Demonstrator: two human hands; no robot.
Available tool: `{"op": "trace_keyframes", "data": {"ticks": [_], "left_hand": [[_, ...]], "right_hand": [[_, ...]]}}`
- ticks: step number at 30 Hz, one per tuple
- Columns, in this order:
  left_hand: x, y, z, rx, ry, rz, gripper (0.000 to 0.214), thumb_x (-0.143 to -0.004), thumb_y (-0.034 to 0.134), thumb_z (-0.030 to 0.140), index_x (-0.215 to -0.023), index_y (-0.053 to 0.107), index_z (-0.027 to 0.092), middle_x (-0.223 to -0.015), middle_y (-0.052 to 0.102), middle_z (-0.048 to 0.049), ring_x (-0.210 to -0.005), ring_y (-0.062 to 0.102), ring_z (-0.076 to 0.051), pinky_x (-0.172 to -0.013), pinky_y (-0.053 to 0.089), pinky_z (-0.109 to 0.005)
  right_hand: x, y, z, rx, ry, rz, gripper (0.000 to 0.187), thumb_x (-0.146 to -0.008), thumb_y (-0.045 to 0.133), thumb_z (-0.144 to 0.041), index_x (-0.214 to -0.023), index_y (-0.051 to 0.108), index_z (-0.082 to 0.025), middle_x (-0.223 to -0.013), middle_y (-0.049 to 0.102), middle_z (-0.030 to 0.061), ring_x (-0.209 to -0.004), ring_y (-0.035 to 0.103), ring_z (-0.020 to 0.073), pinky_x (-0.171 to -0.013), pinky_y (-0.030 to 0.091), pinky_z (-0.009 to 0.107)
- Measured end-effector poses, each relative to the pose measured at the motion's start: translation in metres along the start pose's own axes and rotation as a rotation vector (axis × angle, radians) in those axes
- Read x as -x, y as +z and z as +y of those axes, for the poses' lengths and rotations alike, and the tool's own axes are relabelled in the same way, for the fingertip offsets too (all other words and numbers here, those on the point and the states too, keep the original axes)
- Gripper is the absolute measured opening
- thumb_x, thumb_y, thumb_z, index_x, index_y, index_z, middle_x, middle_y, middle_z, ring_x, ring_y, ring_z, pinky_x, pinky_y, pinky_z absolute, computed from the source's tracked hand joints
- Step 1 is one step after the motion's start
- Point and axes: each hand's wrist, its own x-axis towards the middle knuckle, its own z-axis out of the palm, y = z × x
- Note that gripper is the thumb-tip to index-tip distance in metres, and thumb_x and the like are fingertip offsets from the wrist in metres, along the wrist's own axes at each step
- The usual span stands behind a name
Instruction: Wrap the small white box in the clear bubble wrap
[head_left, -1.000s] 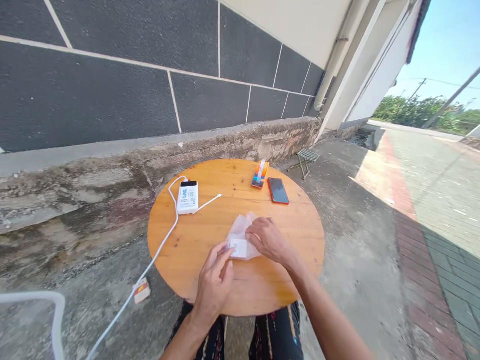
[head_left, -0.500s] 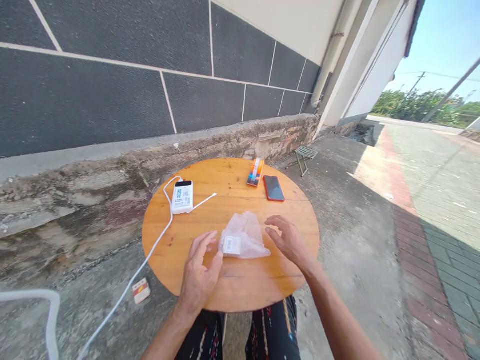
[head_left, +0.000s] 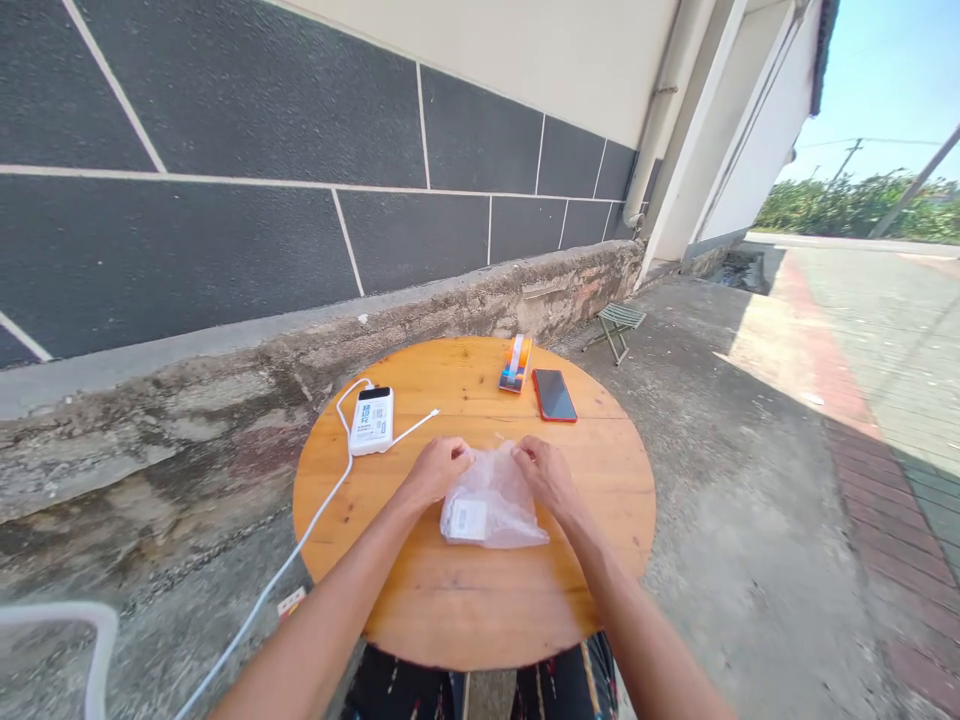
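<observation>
Dark patterned trousers (head_left: 397, 692) under the near rim of a round wooden table (head_left: 480, 615), apparently to bring the tabletop within easy reach. Past that rim, near the middle, a translucent plastic bag (head_left: 514, 518), lying flat and wrinkled, with a small white labelled box (head_left: 469, 520) at its near left corner, seemingly inside and probably weighing that corner down. At the bag's far end, pinches the left edge with the left hand (head_left: 446, 466) and the right edge with the right hand (head_left: 541, 470), fingers curled, probably to spread the thin film between two grips. Farther left, a white power bank (head_left: 373, 420) with a white cable (head_left: 328, 505) over the left rim, likely set aside to leave working room. Farther right, a red-edged phone (head_left: 556, 395), screen up, and just left of it an orange tape dispenser (head_left: 515, 367), both well apart from the bag. Beyond the far right rim, on the ground, a folding stool (head_left: 620, 320).
</observation>
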Motion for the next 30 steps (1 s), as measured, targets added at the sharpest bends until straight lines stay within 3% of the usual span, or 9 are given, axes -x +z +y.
{"op": "trace_keyframes", "data": {"ticks": [4, 8, 14, 21, 25, 30], "left_hand": [[-0.002, -0.01, -0.012, 0.045, -0.047, 0.012, 0.02, -0.074, 0.047, 0.029, -0.065, 0.06, 0.016, -0.059, 0.058, 0.0001, -0.059, 0.052, -0.014, -0.056, 0.035, -0.024], [0.015, -0.028, -0.015, 0.062, -0.067, 0.032, 0.027, -0.075, 0.051, 0.041, -0.071, 0.062, 0.016, -0.067, 0.061, 0.0, -0.065, 0.052, -0.015, -0.058, 0.035, -0.024], [0.041, -0.032, -0.005, 0.138, -0.111, -0.098, 0.027, -0.068, 0.061, 0.042, -0.061, 0.059, 0.016, -0.057, 0.053, 0.0031, -0.055, 0.044, -0.012, -0.051, 0.028, -0.023], [0.065, -0.019, -0.009, 0.369, -0.205, 0.029, 0.026, -0.076, 0.053, 0.039, -0.064, 0.054, 0.016, -0.056, 0.049, 0.0044, -0.053, 0.043, -0.01, -0.052, 0.031, -0.021], [0.087, -0.024, -0.016, 0.523, -0.26, 0.134, 0.031, -0.076, 0.056, 0.045, -0.069, 0.056, 0.015, -0.062, 0.058, 0.0017, -0.054, 0.048, -0.01, -0.057, 0.038, -0.022], [0.091, -0.026, -0.01, 0.558, -0.288, 0.138, 0.039, -0.075, 0.057, 0.053, -0.082, 0.057, 0.015, -0.066, 0.061, -0.001, -0.051, 0.05, -0.011, -0.051, 0.039, -0.022]], "right_hand": [[0.001, 0.003, 0.018, -0.065, 0.03, 0.024, 0.029, -0.088, 0.04, -0.032, -0.064, 0.048, -0.018, -0.058, 0.051, -0.0023, -0.055, 0.047, 0.0127, -0.051, 0.027, 0.022], [0.005, 0.006, 0.025, -0.144, 0.027, 0.043, 0.036, -0.09, 0.036, -0.041, -0.066, 0.049, -0.018, -0.059, 0.05, -0.0019, -0.058, 0.047, 0.0134, -0.052, 0.03, 0.022], [0.012, 0.012, 0.029, -0.209, 0.04, 0.061, 0.034, -0.087, 0.042, -0.045, -0.075, 0.058, -0.017, -0.067, 0.058, 0.0009, -0.062, 0.053, 0.0152, -0.056, 0.036, 0.023], [0.015, 0.015, 0.03, -0.182, 0.049, 0.134, 0.028, -0.085, 0.046, -0.041, -0.079, 0.061, -0.017, -0.077, 0.065, 0.0043, -0.072, 0.058, 0.0183, -0.066, 0.042, 0.026], [0.016, 0.014, 0.03, -0.183, 0.062, 0.17, 0.029, -0.085, 0.045, -0.042, -0.081, 0.06, -0.018, -0.08, 0.066, 0.0045, -0.072, 0.059, 0.0188, -0.065, 0.042, 0.026], [0.015, 0.014, 0.032, -0.192, 0.082, 0.177, 0.032, -0.085, 0.044, -0.045, -0.079, 0.06, -0.018, -0.075, 0.065, 0.0044, -0.066, 0.058, 0.0187, -0.061, 0.041, 0.026]]}}
